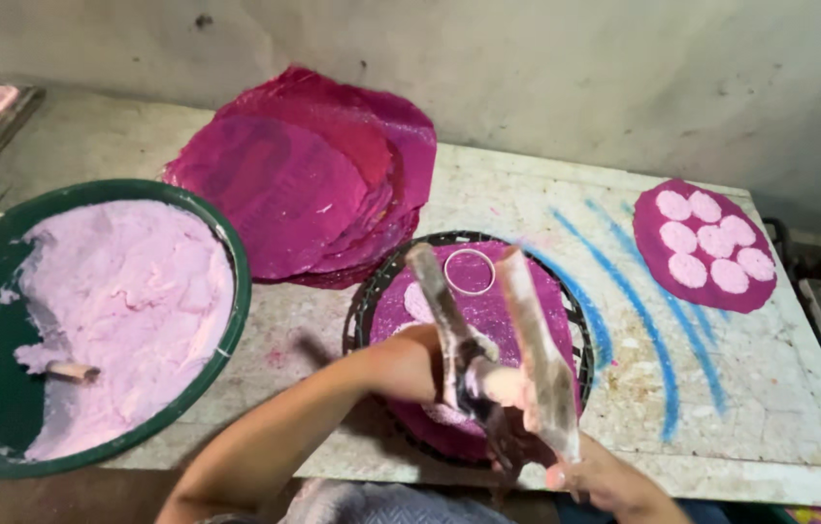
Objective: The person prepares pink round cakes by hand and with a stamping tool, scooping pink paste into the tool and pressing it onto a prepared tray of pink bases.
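My left hand [435,364] grips the handle of a flat pale blade [436,291] that points up and away. My right hand [597,477], at the bottom edge, holds a second flat blade [539,354] that crosses the first one. Both blades are blurred. They hover over a black round tray [364,301] covered by a magenta sheet [517,311]. A white ring [470,271] lies on that sheet, with a pale pink disc [417,303] beside it. Part of the sheet is hidden behind my hands.
A green basin [221,233] of pink paste [129,291] with a stick [73,371] in it stands at the left. A stack of magenta round sheets [313,175] lies behind. Another sheet with several pink discs [706,243] lies on the blue-streaked stone table [770,388].
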